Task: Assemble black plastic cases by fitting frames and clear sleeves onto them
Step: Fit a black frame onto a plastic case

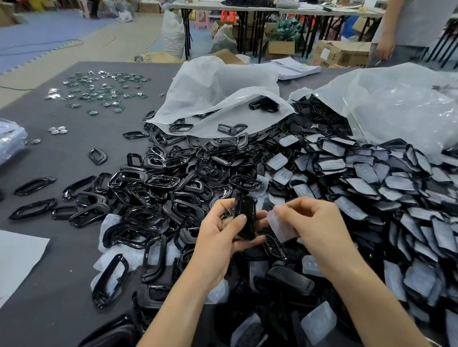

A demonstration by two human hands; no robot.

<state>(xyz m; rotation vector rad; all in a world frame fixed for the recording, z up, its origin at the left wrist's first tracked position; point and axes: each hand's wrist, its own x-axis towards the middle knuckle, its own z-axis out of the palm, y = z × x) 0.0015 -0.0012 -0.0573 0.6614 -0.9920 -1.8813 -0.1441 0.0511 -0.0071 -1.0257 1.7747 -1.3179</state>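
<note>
Hands are meeting above the piles: left hand (224, 238) is gripping an upright glossy black plastic case (245, 218), thumb pressing its face; right hand (310, 223) is pinching a frosted clear plastic sleeve (282, 229) just beside the case. Dark grey table (60, 146) is carrying heaped black oval plastic frames (160, 195), sleeved black panels (385, 185) and scattered small green circuit boards (100, 92). Translucent white plastic bag (215, 90) is lying open, holding black frames. Brown cardboard boxes (341, 55) are standing on the floor behind.

Single wide-angle view from head height at the near edge of the table (68, 149), facing forward and down across it. Close above the table's near part; floor (42, 30) visible beyond its far edge.
</note>
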